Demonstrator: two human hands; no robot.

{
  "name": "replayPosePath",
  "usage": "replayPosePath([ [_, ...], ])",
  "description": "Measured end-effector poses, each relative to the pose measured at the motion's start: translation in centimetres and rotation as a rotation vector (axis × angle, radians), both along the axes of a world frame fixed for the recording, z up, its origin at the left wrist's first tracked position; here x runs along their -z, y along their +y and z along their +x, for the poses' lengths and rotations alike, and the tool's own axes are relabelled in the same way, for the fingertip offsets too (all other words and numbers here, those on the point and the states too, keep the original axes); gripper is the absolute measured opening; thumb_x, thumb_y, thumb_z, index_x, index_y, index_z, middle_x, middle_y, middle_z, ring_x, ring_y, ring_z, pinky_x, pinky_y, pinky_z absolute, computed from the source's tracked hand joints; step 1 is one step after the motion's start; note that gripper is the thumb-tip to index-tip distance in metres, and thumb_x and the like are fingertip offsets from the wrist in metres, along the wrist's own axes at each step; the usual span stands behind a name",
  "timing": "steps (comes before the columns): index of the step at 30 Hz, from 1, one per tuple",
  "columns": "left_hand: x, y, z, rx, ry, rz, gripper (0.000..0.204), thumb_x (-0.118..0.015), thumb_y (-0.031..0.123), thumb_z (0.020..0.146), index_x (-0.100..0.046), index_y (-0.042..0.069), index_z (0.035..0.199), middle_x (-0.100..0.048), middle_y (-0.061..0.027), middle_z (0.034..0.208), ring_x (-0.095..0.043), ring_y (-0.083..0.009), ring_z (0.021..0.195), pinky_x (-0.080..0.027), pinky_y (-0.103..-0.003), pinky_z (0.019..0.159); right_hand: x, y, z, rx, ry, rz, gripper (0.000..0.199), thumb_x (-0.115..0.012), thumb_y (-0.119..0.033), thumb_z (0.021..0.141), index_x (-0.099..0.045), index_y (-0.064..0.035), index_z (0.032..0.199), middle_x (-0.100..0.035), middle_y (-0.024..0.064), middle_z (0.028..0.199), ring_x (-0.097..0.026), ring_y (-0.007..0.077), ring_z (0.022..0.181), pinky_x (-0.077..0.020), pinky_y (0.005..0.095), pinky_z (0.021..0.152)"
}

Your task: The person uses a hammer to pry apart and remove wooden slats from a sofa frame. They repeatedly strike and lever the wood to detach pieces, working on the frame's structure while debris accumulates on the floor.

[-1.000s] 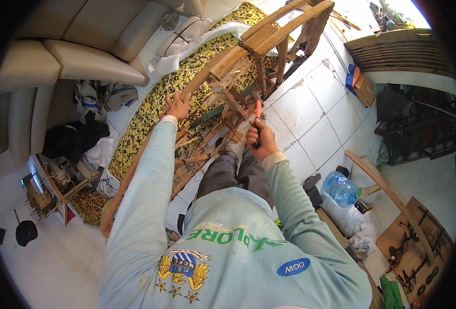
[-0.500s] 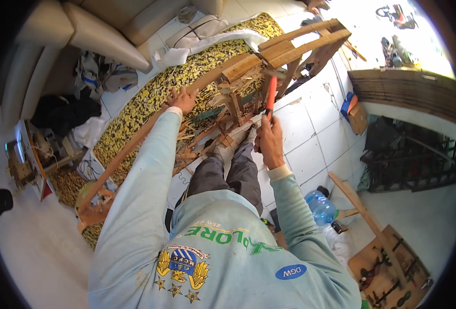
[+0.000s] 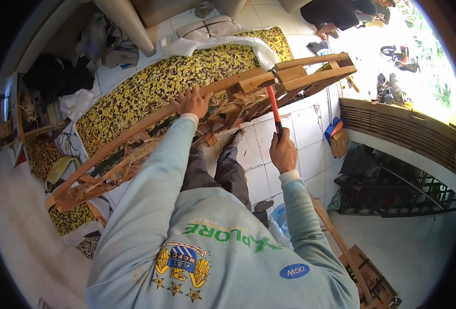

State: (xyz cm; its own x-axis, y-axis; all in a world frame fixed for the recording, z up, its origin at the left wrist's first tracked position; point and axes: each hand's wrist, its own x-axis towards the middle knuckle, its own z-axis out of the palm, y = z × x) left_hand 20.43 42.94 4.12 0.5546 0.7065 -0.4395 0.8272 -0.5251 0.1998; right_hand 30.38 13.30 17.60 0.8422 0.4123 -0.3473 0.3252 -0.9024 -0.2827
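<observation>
A long wooden frame (image 3: 130,138) with splintered, broken slats runs slantwise in front of me, its bare rail uppermost. My left hand (image 3: 192,102) grips this top rail, its fingers bent over the wood. In my right hand (image 3: 283,150) is a hammer (image 3: 274,105), held low on its red and black handle. The hammer's head meets the frame beside a short wooden block (image 3: 256,82); whether it touches or hovers just off the wood I cannot tell. Several jagged splinters stick out below the rail, and my legs stand close against the frame.
Behind the frame lies a yellow and black patterned foam slab (image 3: 135,92) with white sheeting (image 3: 212,45). Beige sofas (image 3: 161,10) stand farther back. A person (image 3: 336,15) sits at the far right. To my right are a cardboard box (image 3: 339,143), a dark metal rack (image 3: 387,183) and a wooden plank (image 3: 336,234).
My view has shifted, bringing more of the person at the far right into it. The hammer remains in my right hand near the block, and my left hand stays on the rail.
</observation>
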Motion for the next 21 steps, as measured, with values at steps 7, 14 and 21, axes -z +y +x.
replayPosePath([
  [7,-1.5,-6.7,-2.7,0.031,-0.076,0.076,0.061,-0.047,0.064,0.103,-0.054,0.015,0.14,-0.055,-0.0166,0.142,-0.047,-0.0429,0.136,-0.017,-0.08,0.111,-3.6,-3.8,-2.1,0.105,0.127,0.172,0.03,-0.062,-0.032,0.103,-0.062,-0.0021,0.103,-0.066,0.0243,0.075,-0.066,0.0475,0.07,-0.0482,0.0536,0.063],
  [14,-3.4,-12.3,-5.5,0.056,-0.074,0.006,0.057,-0.048,0.061,0.104,-0.05,0.016,0.139,-0.055,-0.0149,0.135,-0.048,-0.0423,0.133,-0.017,-0.08,0.111,-11.9,-0.3,-1.0,0.025,-0.146,0.69,0.016,-0.063,-0.012,0.104,-0.059,0.0015,0.111,-0.065,0.0103,0.076,-0.061,0.0201,0.06,-0.0473,0.0341,0.057],
  [21,-2.9,-17.2,-7.6,0.06,-0.094,-0.052,0.062,-0.054,0.056,0.103,-0.042,0.016,0.149,-0.033,-0.0154,0.159,-0.03,-0.0445,0.147,-0.012,-0.081,0.112,-5.3,-9.7,-2.4,-0.047,-0.131,0.181,0.022,-0.056,-0.019,0.106,-0.046,-0.0019,0.115,-0.066,0.0255,0.083,-0.064,0.0482,0.07,-0.0497,0.0536,0.064],
])
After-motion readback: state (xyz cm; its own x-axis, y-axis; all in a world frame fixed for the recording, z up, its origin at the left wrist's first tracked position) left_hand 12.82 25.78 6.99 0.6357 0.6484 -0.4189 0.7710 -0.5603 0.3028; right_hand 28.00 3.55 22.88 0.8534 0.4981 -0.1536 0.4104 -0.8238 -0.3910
